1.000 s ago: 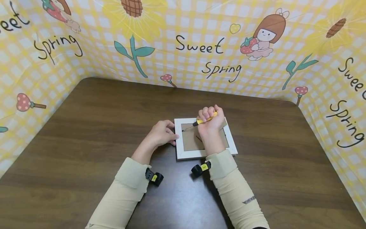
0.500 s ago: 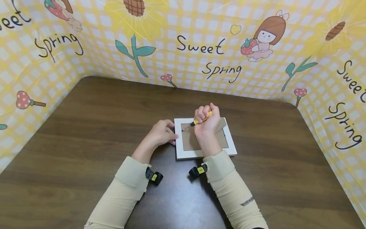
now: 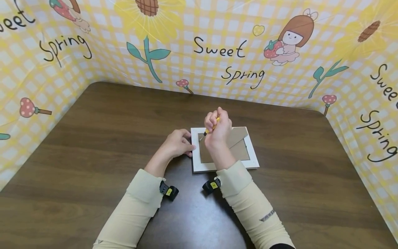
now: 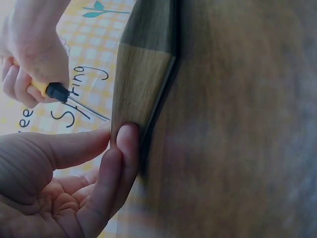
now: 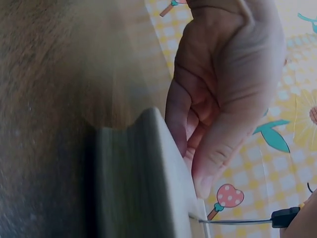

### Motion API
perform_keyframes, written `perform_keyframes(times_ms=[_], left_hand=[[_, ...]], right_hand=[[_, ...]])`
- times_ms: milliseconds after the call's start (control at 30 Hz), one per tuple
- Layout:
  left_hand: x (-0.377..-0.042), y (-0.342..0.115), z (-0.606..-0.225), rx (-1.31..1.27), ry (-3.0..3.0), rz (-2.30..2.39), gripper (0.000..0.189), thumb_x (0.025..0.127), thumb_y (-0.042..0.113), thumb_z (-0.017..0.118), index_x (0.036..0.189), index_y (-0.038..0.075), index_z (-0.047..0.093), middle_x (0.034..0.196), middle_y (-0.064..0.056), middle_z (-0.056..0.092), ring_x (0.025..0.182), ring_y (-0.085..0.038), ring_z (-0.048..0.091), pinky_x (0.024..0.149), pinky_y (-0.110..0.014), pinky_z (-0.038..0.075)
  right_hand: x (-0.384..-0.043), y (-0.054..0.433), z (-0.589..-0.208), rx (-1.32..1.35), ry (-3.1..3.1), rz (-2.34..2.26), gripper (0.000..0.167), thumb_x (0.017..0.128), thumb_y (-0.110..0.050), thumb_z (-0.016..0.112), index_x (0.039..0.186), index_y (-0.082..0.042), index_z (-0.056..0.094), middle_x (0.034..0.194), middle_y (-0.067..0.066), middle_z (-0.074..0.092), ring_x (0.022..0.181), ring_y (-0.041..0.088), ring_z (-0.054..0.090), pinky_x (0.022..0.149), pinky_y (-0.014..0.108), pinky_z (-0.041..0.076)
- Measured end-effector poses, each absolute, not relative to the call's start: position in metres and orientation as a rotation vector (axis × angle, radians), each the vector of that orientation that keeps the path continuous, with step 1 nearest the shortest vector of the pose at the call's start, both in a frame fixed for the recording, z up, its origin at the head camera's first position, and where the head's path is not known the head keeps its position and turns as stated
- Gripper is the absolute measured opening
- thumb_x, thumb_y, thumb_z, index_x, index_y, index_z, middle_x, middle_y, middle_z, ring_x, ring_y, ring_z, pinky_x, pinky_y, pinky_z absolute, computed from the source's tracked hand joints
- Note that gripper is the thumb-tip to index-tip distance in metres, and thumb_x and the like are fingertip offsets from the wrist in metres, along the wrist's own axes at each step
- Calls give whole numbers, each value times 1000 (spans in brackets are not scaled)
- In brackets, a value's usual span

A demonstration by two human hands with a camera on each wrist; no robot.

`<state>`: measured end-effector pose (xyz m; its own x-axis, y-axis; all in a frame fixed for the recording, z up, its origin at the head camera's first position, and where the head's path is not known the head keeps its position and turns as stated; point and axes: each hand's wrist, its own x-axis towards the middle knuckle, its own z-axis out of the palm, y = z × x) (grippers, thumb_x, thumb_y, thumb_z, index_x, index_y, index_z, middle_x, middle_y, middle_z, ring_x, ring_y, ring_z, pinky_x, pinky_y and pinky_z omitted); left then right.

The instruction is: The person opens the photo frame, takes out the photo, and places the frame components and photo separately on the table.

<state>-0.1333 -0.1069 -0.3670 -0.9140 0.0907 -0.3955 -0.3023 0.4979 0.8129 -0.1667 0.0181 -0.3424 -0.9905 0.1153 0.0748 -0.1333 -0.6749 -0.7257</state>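
A white picture frame (image 3: 203, 167) lies face down on the table, its brown backing board (image 3: 208, 152) showing. My left hand (image 3: 177, 143) pinches the frame's left edge; the left wrist view shows the thumb above and fingers against the side. My right hand (image 3: 219, 133) grips a screwdriver with a yellow handle and black collar (image 4: 57, 92), fist raised over the frame. Its thin metal shaft (image 5: 237, 221) slants down to the frame's inner left edge, near my left thumb. What the tip touches is too small to tell. My right wrist hides part of the backing.
A brown stand flap (image 3: 237, 135) lies across the upper right of the backing. Dark wood table (image 3: 93, 145) surrounds the frame. Behind and at both sides hangs a yellow checked cloth (image 3: 174, 31). Each wrist wears a small black camera (image 3: 169, 192).
My right fist has moved left and slightly farther away, so the screwdriver stands steeper, and more of the flap shows. My left hand stays at the frame's edge.
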Motion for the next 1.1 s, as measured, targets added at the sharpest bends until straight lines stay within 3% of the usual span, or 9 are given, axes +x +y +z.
perform_keyframes(times_ms=[700, 1100], left_hand=[[-133, -109, -369, -104, 2390, 1406, 43, 89, 5, 70, 127, -7, 52, 83, -16, 74, 59, -13, 67, 65, -25, 51], [-133, -108, -368, -144, 2401, 1369, 46, 91, 7, 70, 130, -5, 51, 81, -12, 73, 62, -15, 68, 65, -25, 51]], right_hand=[[-158, -5, -339, 227, -1404, 2634, 55, 98, -11, 35, 44, -18, 30, 44, -8, 25, 41, 5, 20, 44, 20, 12], [-163, -1, -338, 89, -1367, 2670, 55, 99, -11, 35, 44, -18, 32, 43, -7, 29, 41, 6, 24, 44, 20, 15]])
